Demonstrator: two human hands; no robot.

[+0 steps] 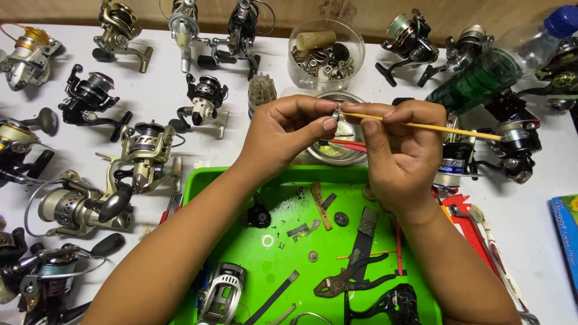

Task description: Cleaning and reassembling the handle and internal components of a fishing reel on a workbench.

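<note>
My left hand (286,135) pinches a small round metal part (336,112) between thumb and forefinger, above the far edge of a green tray (241,180). My right hand (400,153) grips a thin yellow stick (445,129), its tip touching the small part. The stick's other end points right. Both hands hover over a small metal bowl (337,153) that holds a red-handled tool. In the tray lie several loose reel parts, a pair of pliers (349,280), a silver reel frame (220,292) and a black reel body (394,304).
Several fishing reels (144,153) lie across the white table on the left and along the back. A clear plastic tub (325,54) of small parts stands behind the hands. A plastic bottle (500,60) lies at the right; red tools (463,213) sit beside the tray.
</note>
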